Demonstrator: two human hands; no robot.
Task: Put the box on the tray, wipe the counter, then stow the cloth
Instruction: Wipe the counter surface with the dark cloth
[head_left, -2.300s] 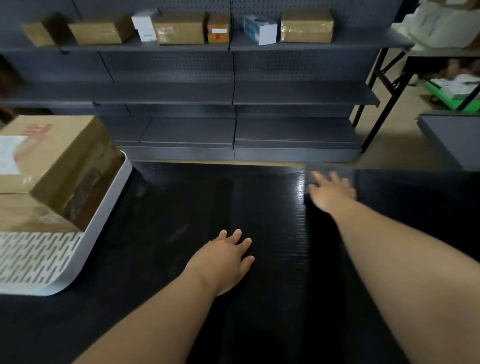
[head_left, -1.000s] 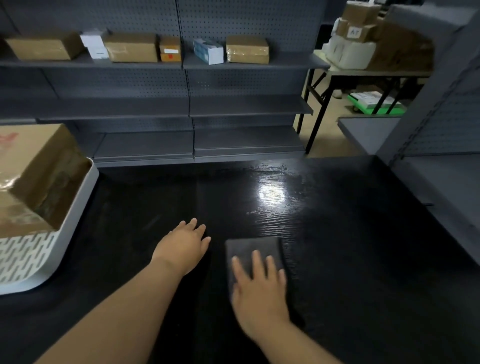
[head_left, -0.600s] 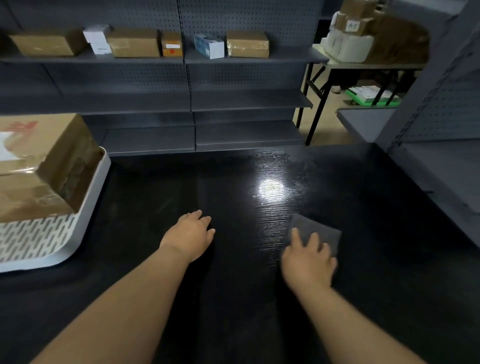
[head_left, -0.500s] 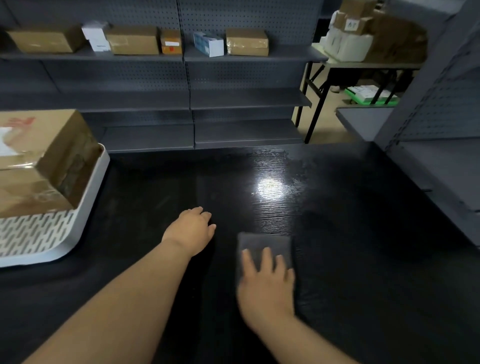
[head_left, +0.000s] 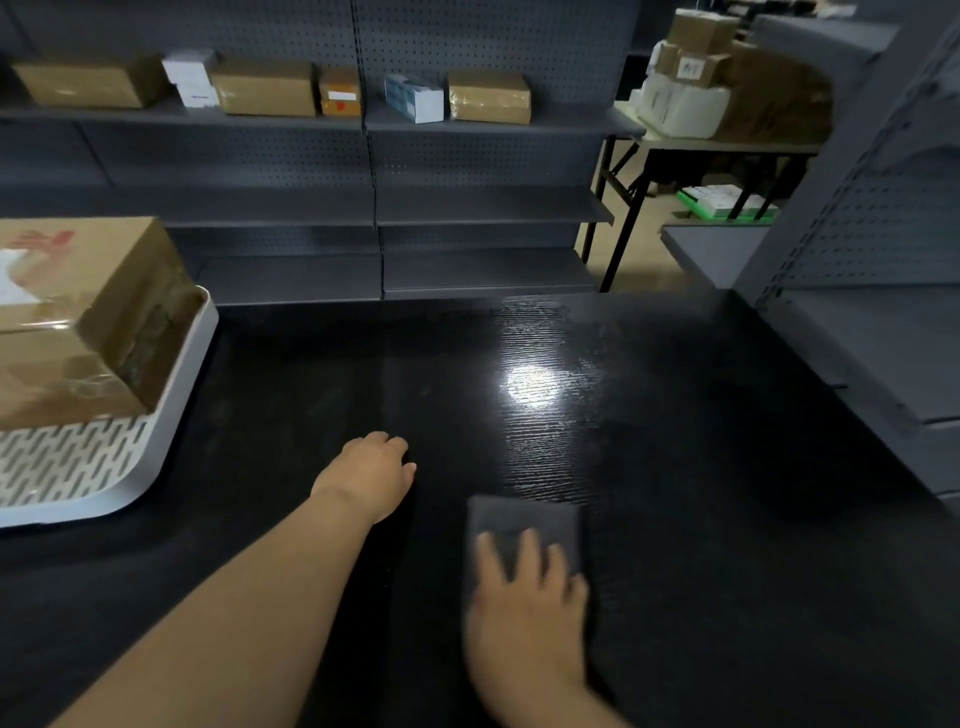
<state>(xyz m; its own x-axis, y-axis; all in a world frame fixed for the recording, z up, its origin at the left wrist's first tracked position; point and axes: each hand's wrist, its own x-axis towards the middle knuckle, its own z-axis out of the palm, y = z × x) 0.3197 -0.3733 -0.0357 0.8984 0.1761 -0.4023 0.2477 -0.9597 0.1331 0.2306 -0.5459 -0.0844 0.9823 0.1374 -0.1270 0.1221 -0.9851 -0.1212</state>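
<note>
Step 1 looks done: taped brown cardboard box (head_left: 78, 317) sits in white slotted plastic tray (head_left: 171, 415). Wiping underway w/ right hand (head_left: 524, 618) flat, fingers spread on grey folded cloth (head_left: 519, 519), mid black wood-grain counter (head_left: 727, 545). Left hand (head_left: 371, 475) loosely open, holding nothing. Stowing left.

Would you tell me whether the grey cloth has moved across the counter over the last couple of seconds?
Yes. The cloth, under the right hand, has come from the counter's far edge toward the person, swinging right and back left beside the resting left hand.
</note>
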